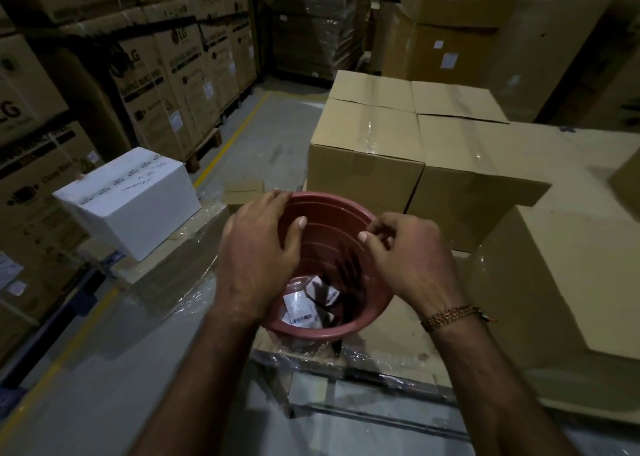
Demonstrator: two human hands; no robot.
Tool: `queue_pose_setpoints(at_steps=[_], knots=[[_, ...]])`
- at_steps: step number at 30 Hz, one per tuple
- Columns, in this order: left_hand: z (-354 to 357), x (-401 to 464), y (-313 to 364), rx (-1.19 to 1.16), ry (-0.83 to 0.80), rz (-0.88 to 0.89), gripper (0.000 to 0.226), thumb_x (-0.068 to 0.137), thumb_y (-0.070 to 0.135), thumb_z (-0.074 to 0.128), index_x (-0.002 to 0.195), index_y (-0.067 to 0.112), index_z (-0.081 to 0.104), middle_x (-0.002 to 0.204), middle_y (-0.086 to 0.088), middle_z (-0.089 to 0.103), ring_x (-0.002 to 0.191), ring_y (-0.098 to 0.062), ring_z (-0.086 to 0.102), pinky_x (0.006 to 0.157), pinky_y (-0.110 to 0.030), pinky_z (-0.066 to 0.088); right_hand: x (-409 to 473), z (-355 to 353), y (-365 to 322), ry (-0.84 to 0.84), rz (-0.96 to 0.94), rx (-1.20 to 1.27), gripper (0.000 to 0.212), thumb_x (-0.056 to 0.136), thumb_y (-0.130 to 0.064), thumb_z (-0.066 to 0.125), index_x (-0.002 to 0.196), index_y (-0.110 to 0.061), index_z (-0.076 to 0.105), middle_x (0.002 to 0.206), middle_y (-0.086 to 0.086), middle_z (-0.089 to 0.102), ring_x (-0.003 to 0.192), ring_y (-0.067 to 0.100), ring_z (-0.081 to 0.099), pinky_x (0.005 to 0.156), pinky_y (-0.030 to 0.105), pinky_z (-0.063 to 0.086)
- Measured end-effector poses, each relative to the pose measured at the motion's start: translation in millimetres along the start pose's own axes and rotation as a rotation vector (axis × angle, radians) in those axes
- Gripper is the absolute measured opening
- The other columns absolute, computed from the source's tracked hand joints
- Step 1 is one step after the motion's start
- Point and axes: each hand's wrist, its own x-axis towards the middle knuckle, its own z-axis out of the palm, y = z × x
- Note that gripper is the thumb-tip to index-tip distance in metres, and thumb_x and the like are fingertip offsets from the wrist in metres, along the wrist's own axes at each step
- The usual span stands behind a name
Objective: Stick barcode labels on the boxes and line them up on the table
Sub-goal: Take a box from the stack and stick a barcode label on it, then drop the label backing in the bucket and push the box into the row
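Observation:
A red-brown plastic bucket (325,230) stands in front of me on a plastic-wrapped pallet surface. At its bottom lie white barcode label papers (299,308). My left hand (258,248) rests over the bucket's left rim, fingers relaxed and thumb pointing inside. Over the right rim hovers my right hand (408,258), its fingers loosely curled near the thumb with nothing visible between them. Taped brown cardboard boxes (367,165) stand right behind the bucket, and a larger one (571,282) is at the right.
A white box (128,201) with handwriting sits on the wrapped surface at the left, and a small cardboard box (244,191) lies beyond the bucket. Tall stacks of printed cartons (149,85) line the left wall. A yellow floor line (228,144) marks the aisle.

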Motion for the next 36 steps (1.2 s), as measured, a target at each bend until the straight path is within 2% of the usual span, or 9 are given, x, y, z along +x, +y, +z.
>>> queue_pose_setpoints(at_steps=[3, 5, 8, 12, 14, 19, 25, 31, 36], knots=[[2.9, -1.2, 26.6, -0.041, 0.017, 0.064, 0.05, 0.103, 0.044, 0.059, 0.148, 0.021, 0.058, 0.148, 0.002, 0.061, 0.135, -0.02, 0.054, 0.112, -0.051, 0.046, -6.0, -20.4, 24.1, 0.088, 0.056, -0.095, 0.018, 0.097, -0.045, 0.073, 0.099, -0.027, 0.075, 0.089, -0.01, 0.07, 0.083, 0.01, 0.064, 0.064, 0.026, 0.05], [5.6, -3.1, 46.4, -0.063, 0.02, 0.112, 0.05, 0.103, 0.043, 0.06, 0.148, 0.021, 0.058, 0.148, 0.002, 0.061, 0.136, -0.019, 0.053, 0.113, -0.051, 0.044, -8.9, -33.5, 45.6, 0.144, 0.142, -0.248, 0.032, 0.098, -0.05, 0.068, 0.113, -0.022, 0.072, 0.107, 0.001, 0.071, 0.102, 0.021, 0.063, 0.084, 0.038, 0.057], [11.5, -6.5, 77.1, -0.096, 0.022, 0.176, 0.05, 0.102, 0.041, 0.064, 0.148, 0.021, 0.058, 0.149, 0.001, 0.06, 0.137, -0.018, 0.052, 0.115, -0.05, 0.043, -12.5, -55.6, 82.5, 0.136, 0.342, -0.471, 0.052, 0.099, -0.058, 0.061, 0.132, -0.019, 0.062, 0.135, 0.014, 0.059, 0.129, 0.035, 0.051, 0.109, 0.051, 0.044], [28.8, -13.1, 119.2, -0.131, 0.015, 0.26, 0.049, 0.102, 0.04, 0.063, 0.147, 0.019, 0.06, 0.148, 0.002, 0.061, 0.137, -0.018, 0.053, 0.114, -0.042, 0.041, -10.9, -77.3, 137.1, 0.056, 0.608, -0.563, 0.072, 0.091, -0.069, 0.063, 0.142, -0.019, 0.052, 0.151, 0.022, 0.046, 0.143, 0.049, 0.036, 0.116, 0.061, 0.033], [40.7, -18.1, 140.9, -0.151, 0.001, 0.279, 0.049, 0.102, 0.04, 0.063, 0.146, 0.02, 0.061, 0.147, 0.003, 0.061, 0.136, -0.017, 0.053, 0.113, -0.04, 0.04, -11.9, -81.4, 158.5, 0.025, 0.646, -0.519, 0.072, 0.088, -0.069, 0.066, 0.14, -0.02, 0.051, 0.149, 0.022, 0.045, 0.139, 0.05, 0.04, 0.115, 0.062, 0.035], [73.4, -29.7, 187.9, -0.225, -0.051, 0.345, 0.052, 0.1, 0.042, 0.058, 0.146, 0.018, 0.061, 0.145, 0.002, 0.063, 0.135, -0.018, 0.055, 0.11, -0.046, 0.047, -21.7, -78.4, 191.1, 0.13, 0.519, -0.583, 0.045, 0.094, -0.047, 0.068, 0.127, -0.021, 0.054, 0.129, 0.017, 0.055, 0.119, 0.039, 0.052, 0.099, 0.052, 0.046], [106.9, -48.8, 230.7, -0.196, -0.125, 0.29, 0.043, 0.103, 0.039, 0.061, 0.145, 0.028, 0.061, 0.142, 0.009, 0.065, 0.131, -0.014, 0.056, 0.115, -0.046, 0.04, -22.7, -94.1, 211.8, 0.128, 0.466, -0.583, 0.04, 0.101, -0.04, 0.059, 0.135, -0.02, 0.052, 0.136, 0.021, 0.058, 0.126, 0.045, 0.055, 0.098, 0.056, 0.049], [138.4, -65.7, 267.5, -0.127, -0.292, 0.169, 0.05, 0.103, 0.052, 0.056, 0.151, 0.04, 0.05, 0.149, 0.014, 0.057, 0.139, -0.015, 0.048, 0.116, -0.045, 0.039, -24.9, -166.3, 250.4, 0.24, 0.419, -0.326, 0.035, 0.106, -0.044, 0.048, 0.131, -0.019, 0.052, 0.127, 0.014, 0.061, 0.117, 0.038, 0.059, 0.097, 0.05, 0.046], [176.9, -87.7, 315.3, -0.087, -0.564, 0.034, 0.068, 0.102, 0.061, 0.054, 0.16, 0.03, 0.036, 0.16, 0.001, 0.048, 0.145, -0.025, 0.046, 0.118, -0.051, 0.04, -30.1, -236.5, 294.7, 0.267, 0.44, -0.084, 0.034, 0.109, -0.042, 0.052, 0.13, -0.017, 0.06, 0.116, 0.012, 0.066, 0.1, 0.031, 0.056, 0.099, 0.048, 0.05]])
